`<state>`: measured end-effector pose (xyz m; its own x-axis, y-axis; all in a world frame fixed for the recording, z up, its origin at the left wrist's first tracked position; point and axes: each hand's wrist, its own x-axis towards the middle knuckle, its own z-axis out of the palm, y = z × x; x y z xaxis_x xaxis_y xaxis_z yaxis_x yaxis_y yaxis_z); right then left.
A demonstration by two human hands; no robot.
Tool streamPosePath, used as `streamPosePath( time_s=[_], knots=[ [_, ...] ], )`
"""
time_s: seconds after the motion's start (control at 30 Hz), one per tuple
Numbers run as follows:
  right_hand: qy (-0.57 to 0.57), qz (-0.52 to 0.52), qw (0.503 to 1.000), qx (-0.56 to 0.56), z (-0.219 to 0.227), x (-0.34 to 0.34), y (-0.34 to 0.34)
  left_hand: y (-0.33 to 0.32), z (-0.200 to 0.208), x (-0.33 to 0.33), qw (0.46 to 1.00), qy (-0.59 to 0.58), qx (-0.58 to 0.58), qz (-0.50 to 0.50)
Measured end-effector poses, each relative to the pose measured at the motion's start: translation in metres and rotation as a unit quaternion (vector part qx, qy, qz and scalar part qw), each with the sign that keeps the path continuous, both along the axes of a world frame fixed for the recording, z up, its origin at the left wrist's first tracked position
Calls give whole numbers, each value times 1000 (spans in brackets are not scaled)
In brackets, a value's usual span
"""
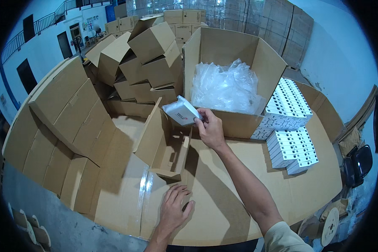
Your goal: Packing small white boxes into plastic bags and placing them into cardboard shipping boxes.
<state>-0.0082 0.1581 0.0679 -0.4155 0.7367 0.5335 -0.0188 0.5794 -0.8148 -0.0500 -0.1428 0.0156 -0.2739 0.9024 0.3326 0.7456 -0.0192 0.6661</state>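
Note:
My right hand (211, 128) pinches a small white box (182, 111) at its right edge between thumb and fingers. Clear plastic wraps the box, which is tilted and raised above an open brown carton (166, 153). That narrow carton stands in the middle of the table with its flap up, and a cardboard insert shows inside. Just in front of the carton, my left hand (175, 206) is lowered over the cardboard tabletop (214, 201). Its fingers are loosely bent, the thumb is apart, and nothing is in it.
Behind stands a large open carton (233, 42) holding crumpled clear plastic bags (227, 86). White boxes (293, 149) are stacked at the right. Closed brown cartons (71, 122) line the left edge, with a pile of open cartons (151, 63) farther back. A black chair (358, 166) stands far right.

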Motion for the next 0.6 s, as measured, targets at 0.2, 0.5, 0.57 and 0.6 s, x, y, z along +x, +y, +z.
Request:
streamPosePath(
  time_s=[0.2,0.5,0.57,0.6],
  knots=[
    [-93,-34,993,64,15,4,-10,-1,1,-2,1000,-19,4,-2],
    [-80,-43,972,215,17,0,-14,-2,2,-2,1000,-12,2,-8],
    [-87,-52,970,221,18,-3,-16,-2,1,-2,1000,-5,-4,-6],
    [-89,-56,970,220,19,-4,-16,-2,1,-2,1000,-5,-5,-7]
  ],
)
